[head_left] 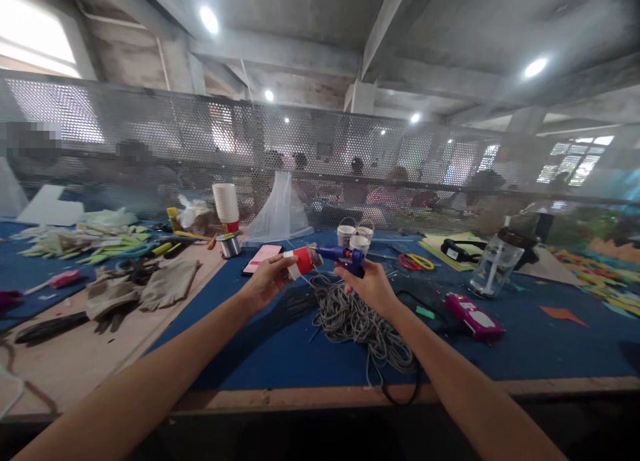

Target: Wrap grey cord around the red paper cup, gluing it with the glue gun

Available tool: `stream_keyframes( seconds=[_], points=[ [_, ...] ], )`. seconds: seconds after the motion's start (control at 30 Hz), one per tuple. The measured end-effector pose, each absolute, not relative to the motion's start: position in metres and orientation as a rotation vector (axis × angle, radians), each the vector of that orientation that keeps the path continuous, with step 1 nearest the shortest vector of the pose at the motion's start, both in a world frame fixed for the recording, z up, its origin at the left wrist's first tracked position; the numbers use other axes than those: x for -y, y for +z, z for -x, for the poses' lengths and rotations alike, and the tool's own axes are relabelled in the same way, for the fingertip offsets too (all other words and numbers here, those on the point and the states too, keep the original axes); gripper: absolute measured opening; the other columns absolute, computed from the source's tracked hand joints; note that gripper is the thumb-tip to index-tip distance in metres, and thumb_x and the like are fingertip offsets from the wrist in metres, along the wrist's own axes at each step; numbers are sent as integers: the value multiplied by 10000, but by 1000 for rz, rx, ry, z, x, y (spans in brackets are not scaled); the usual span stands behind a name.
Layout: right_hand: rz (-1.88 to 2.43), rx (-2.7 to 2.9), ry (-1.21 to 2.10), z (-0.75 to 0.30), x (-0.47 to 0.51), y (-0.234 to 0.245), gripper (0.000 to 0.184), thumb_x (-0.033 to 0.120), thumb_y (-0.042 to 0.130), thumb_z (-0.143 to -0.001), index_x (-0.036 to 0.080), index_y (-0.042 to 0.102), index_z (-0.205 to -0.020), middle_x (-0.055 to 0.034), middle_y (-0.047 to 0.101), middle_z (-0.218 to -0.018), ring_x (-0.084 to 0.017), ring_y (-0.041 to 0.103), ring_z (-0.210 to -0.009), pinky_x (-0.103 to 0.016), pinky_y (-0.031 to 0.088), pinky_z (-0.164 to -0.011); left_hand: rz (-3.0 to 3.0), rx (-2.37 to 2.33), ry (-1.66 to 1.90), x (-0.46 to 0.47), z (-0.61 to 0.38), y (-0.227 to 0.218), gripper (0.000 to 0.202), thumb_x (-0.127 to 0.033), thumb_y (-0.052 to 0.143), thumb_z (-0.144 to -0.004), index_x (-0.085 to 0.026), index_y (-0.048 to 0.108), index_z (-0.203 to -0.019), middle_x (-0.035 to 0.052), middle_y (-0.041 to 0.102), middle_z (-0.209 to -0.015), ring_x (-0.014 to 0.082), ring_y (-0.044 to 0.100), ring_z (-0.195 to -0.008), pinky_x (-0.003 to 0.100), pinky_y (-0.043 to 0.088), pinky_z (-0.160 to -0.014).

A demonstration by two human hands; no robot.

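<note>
My left hand (267, 279) is closed around a small red and white paper cup (301, 260), held on its side above the blue table (280, 354). My right hand (370, 284) grips a blue glue gun (343, 255), its nozzle pointing left and touching the cup's rim. A heap of grey cord (363, 324) lies on the table just below both hands. A black cable runs from the cord heap down over the table's front edge.
A phone (262, 258) lies behind my left hand. Small white cups (354, 237), scissors (416, 261), a clear jar (495, 264), a pink box (474, 317), a stack of paper cups (226, 206) and work gloves (145, 287) lie around. A perforated metal screen (320, 154) backs the table, with people beyond it.
</note>
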State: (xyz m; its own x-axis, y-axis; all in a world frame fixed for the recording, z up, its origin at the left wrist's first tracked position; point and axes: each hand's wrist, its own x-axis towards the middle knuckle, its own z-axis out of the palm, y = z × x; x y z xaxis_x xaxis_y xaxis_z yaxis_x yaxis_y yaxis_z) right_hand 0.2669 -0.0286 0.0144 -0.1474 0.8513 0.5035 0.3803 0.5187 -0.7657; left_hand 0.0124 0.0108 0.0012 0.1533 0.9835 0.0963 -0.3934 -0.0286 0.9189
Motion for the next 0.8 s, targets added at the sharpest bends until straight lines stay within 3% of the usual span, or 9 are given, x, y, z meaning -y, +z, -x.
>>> stream_keyframes(
  seconds=[0.4, 0.8],
  points=[
    [1117, 1871, 361, -267, 28, 9, 346, 598, 648, -858, 253, 674, -854, 22, 578, -521, -192, 591, -511, -280, 442, -541, -1056, -773, 1345, -8, -13, 5, 262, -292, 842, -694, -179, 748, -911, 73, 762, -901, 179, 652, -733, 281, 503, -644],
    [1138, 1942, 93, -268, 27, 8, 365, 586, 613, -882, 225, 665, -888, 3, 660, -670, -183, 611, -635, -249, 444, -620, -1085, -767, 1341, -9, -13, 4, 292, -288, 847, -696, -149, 752, -935, 80, 753, -884, 171, 652, -725, 264, 491, -638]
  ],
)
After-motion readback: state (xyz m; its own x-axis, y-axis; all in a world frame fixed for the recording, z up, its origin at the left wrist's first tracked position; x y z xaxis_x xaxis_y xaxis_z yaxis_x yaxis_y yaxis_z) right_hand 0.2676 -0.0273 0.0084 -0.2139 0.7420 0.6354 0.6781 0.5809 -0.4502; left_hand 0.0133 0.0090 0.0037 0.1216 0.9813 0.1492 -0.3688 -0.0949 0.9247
